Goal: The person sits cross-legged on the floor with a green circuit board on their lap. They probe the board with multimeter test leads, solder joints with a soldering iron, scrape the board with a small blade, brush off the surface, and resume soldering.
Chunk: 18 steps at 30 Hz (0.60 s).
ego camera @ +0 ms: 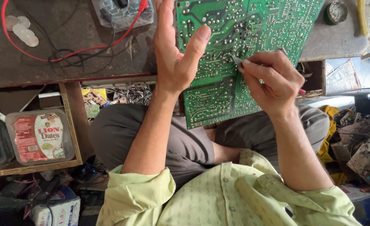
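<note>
Cluttered dark workbench, red wire and coins on top. Green circuit board propped over lap, solder side up, gripped at edge by left hand. Small metal tool pinched in right hand, tip pressed against board's middle. Work judged midway; no parts seen removed.

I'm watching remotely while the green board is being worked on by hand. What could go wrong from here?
1. The left hand steadies the circuit board only by its edge, so it may tilt or slip.
2. The pointed tool in the right hand could skid across the solder joints and scratch traces.
3. The left thumb sits close to the tip and might get nicked.
</note>
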### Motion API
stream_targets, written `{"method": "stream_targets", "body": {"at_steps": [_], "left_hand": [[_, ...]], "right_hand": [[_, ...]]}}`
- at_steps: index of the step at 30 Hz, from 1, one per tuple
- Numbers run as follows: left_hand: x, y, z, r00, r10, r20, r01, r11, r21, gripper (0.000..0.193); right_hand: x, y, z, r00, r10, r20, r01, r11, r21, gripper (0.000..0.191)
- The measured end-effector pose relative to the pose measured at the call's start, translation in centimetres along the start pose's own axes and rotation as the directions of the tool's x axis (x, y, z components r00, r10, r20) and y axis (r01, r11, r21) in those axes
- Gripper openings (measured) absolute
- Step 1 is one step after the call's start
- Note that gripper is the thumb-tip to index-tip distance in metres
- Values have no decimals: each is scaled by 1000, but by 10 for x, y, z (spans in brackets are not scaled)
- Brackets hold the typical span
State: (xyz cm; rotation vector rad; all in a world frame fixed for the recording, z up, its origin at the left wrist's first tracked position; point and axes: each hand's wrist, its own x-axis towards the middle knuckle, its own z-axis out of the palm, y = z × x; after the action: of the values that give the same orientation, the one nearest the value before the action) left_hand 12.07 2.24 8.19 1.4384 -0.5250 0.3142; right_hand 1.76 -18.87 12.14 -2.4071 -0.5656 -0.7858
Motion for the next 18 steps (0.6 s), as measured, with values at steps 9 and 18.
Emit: {"method": "stream_targets", "body": {"at_steps": [9, 18], "left_hand": [[1, 2, 1, 999, -45, -3, 45, 998, -49, 69], [2, 4, 1, 1000, -7, -5, 7, 1000, -30, 63]], "right_hand": [[5, 2, -8, 995, 75, 66, -73, 996, -42, 20], [13, 16, -11, 991, 34, 130, -32, 999, -17, 16]]}}
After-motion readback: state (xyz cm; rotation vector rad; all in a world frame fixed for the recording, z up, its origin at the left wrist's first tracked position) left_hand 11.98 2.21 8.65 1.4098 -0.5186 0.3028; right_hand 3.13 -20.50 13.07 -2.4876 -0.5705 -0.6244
